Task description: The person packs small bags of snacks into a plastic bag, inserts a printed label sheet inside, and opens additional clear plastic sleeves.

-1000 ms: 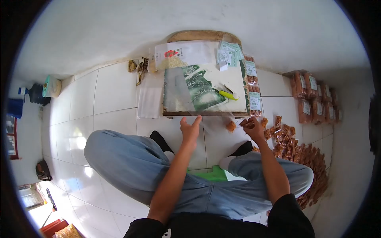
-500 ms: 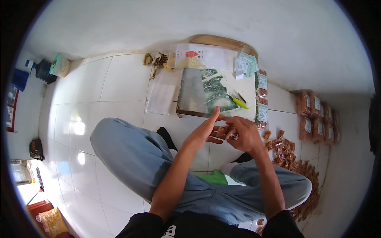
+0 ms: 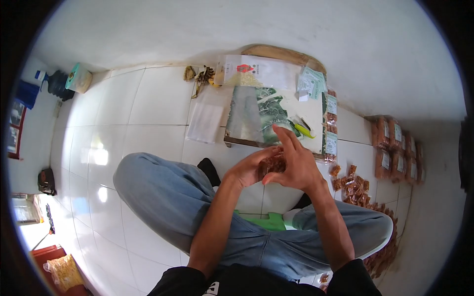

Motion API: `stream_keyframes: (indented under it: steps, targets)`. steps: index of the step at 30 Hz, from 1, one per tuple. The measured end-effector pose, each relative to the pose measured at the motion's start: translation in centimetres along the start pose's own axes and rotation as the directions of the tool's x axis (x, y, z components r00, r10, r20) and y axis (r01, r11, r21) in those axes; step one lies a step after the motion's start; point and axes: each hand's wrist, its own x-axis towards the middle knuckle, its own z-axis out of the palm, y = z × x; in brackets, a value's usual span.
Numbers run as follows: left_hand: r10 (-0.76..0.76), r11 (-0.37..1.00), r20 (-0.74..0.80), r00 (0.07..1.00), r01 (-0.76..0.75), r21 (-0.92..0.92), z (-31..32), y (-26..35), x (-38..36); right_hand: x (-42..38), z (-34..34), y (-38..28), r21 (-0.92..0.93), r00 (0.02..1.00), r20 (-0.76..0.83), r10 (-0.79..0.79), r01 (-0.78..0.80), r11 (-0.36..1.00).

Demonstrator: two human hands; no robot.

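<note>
Small brown snack packets (image 3: 272, 166) in shiny clear wrap are bunched between my hands, just in front of a low table. My left hand (image 3: 247, 167) curls around the bunch from the left, its fingers partly hidden behind it. On the other side my right hand (image 3: 301, 167) has its fingers stretched out and its thumb apart, right at the edge of the packets. Beyond the hands, a green-handled cutter (image 3: 304, 130) lies on the low table (image 3: 291, 103) near some printed labels (image 3: 311, 83).
Clear plastic bags (image 3: 205, 123) lie left of the table; a printed bag (image 3: 252, 71) covers its far edge. Labelled filled packs (image 3: 331, 140) line its right side, with more packs (image 3: 395, 148) by the wall. Loose wrapped pieces (image 3: 355, 190) are heaped beside my right knee.
The packets were in my right hand while my left was open beside it. Now my left hand is around them, and my right fingers have spread. The view has shifted slightly.
</note>
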Motion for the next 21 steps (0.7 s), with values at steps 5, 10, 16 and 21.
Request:
stream_keyframes:
  steps: [5,10,16,21]
  targets:
    - [-0.036,0.996,0.111,0.993,0.045,-0.078,-1.2,0.2,-0.2,0.8,0.7,1.8,0.371,0.987,-0.106,0.123,-0.075,0.926]
    - [-0.038,0.998,0.044,0.998,0.040,-0.052,-0.6,0.3,-0.6,1.1,0.4,1.3,0.369,0.987,-0.060,0.149,-0.117,0.922]
    - [-0.052,0.998,-0.080,0.995,0.049,-0.041,-1.1,-0.2,-0.6,0.9,2.7,1.1,0.065,0.932,-0.353,-0.081,0.111,0.992]
    - [-0.025,0.994,-0.031,0.999,0.022,-0.103,-0.9,-1.7,0.1,0.0,3.7,1.4,0.015,0.907,-0.408,-0.104,0.121,0.993]
